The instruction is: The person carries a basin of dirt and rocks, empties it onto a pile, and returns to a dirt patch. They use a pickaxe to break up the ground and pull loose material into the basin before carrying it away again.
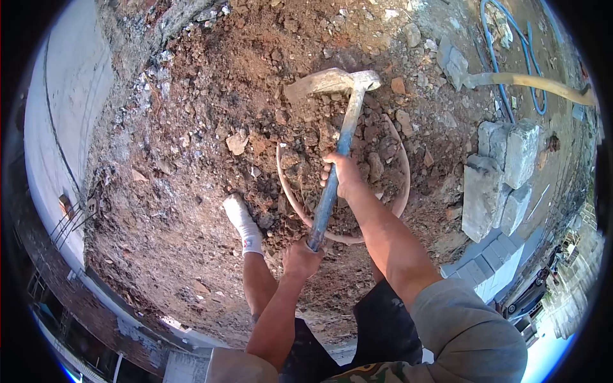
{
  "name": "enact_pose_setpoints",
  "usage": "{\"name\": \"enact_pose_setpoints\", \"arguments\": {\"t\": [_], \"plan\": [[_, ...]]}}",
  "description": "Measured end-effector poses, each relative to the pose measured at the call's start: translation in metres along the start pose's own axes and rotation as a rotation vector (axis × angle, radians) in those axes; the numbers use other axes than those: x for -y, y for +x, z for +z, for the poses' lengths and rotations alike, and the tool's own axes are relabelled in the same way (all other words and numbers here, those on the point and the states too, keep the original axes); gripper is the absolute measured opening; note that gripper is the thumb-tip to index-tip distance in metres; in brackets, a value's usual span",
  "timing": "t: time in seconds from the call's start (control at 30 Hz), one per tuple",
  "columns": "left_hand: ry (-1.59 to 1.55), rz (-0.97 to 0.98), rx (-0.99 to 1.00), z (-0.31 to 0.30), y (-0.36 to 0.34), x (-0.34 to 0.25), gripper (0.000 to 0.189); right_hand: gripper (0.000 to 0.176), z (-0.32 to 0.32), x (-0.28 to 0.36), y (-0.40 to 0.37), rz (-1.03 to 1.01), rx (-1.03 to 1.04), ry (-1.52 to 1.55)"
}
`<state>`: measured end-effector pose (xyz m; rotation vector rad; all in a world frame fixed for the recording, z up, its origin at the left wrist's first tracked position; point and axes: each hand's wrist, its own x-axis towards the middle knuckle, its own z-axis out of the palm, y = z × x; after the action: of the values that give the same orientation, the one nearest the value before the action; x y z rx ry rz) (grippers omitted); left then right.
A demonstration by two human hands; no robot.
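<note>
A hoe [330, 191] with a dirt-covered metal blade and a worn blue handle reaches out in front of me. My right hand [343, 175] is wrapped round the middle of its handle. Lower down, my left hand [301, 260] grips the handle's near end. The blade lies over loose reddish soil [255, 76] mixed with stones. Beneath the handle is a round basin [405, 185], its pale rim showing on both sides, with soil and rubble inside. One foot, in a white sock-like covering [241, 220], stands left of the basin.
A shovel [454, 66] with a wooden handle lies at the upper right, near a blue hose [488, 38]. Grey concrete blocks [482, 198] are stacked right of the basin. A pale concrete slab [70, 96] borders the soil on the left, with thin rods [67, 225] sticking out.
</note>
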<state>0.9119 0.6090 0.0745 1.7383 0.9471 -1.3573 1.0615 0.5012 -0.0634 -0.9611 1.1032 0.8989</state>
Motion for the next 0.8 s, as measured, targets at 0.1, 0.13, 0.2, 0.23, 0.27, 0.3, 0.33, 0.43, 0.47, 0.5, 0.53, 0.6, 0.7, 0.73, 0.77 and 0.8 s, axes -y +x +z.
{"name": "enact_pose_setpoints", "arguments": {"t": [0.1, 0.13, 0.2, 0.23, 0.27, 0.3, 0.33, 0.43, 0.47, 0.5, 0.53, 0.6, 0.7, 0.73, 0.77, 0.8], "plan": [[0.105, -0.072, -0.014, 0.036, -0.01, 0.023, 0.043, 0.011, -0.019, -0.019, -0.023, 0.036, -0.071, -0.035], [0.115, -0.07, -0.017, 0.044, -0.015, 0.028, 0.042, 0.011, -0.027, -0.024, -0.029, 0.036, -0.03, -0.012], [0.111, -0.073, 0.015, 0.069, -0.038, 0.032, 0.043, 0.012, -0.055, -0.037, -0.048, 0.05, 0.016, 0.01], [0.13, -0.081, 0.025, 0.087, -0.047, 0.04, 0.042, 0.011, -0.068, -0.046, -0.059, 0.073, -0.005, -0.008], [0.148, -0.081, 0.025, 0.105, -0.051, 0.051, 0.041, 0.011, -0.077, -0.051, -0.069, 0.087, -0.02, -0.026], [0.169, -0.084, 0.019, 0.119, -0.054, 0.059, 0.041, 0.012, -0.087, -0.057, -0.076, 0.132, -0.042, -0.008], [0.157, -0.107, 0.014, 0.135, -0.064, 0.067, 0.042, 0.013, -0.098, -0.067, -0.086, 0.13, -0.056, -0.045], [0.113, -0.156, 0.03, 0.173, -0.084, 0.072, 0.047, 0.017, -0.128, -0.086, -0.105, 0.111, 0.039, -0.04], [0.091, -0.18, 0.073, 0.181, -0.093, 0.074, 0.05, 0.017, -0.134, -0.095, -0.118, 0.072, 0.032, -0.052], [0.069, -0.207, 0.114, 0.188, -0.101, 0.078, 0.053, 0.017, -0.138, -0.102, -0.134, 0.035, 0.028, -0.064], [0.098, -0.215, 0.148, 0.198, -0.109, 0.09, 0.053, 0.017, -0.141, -0.111, -0.149, 0.0, 0.024, -0.076], [0.154, -0.229, 0.218, 0.216, -0.122, 0.116, 0.051, 0.018, -0.156, -0.134, -0.178, 0.105, -0.017, -0.165], [0.216, -0.346, 0.273, 0.216, -0.131, 0.13, 0.05, 0.02, -0.167, -0.16, -0.202, 0.118, -0.002, -0.147], [0.231, -0.302, 0.291, 0.219, -0.128, 0.129, 0.05, 0.021, -0.175, -0.159, -0.204, 0.085, 0.014, -0.15], [0.249, -0.262, 0.31, 0.221, -0.125, 0.128, 0.051, 0.021, -0.172, -0.141, -0.215, 0.056, 0.031, -0.151], [0.269, -0.222, 0.329, 0.223, -0.122, 0.128, 0.052, 0.022, -0.172, -0.129, -0.222, 0.027, 0.047, -0.148]]}}
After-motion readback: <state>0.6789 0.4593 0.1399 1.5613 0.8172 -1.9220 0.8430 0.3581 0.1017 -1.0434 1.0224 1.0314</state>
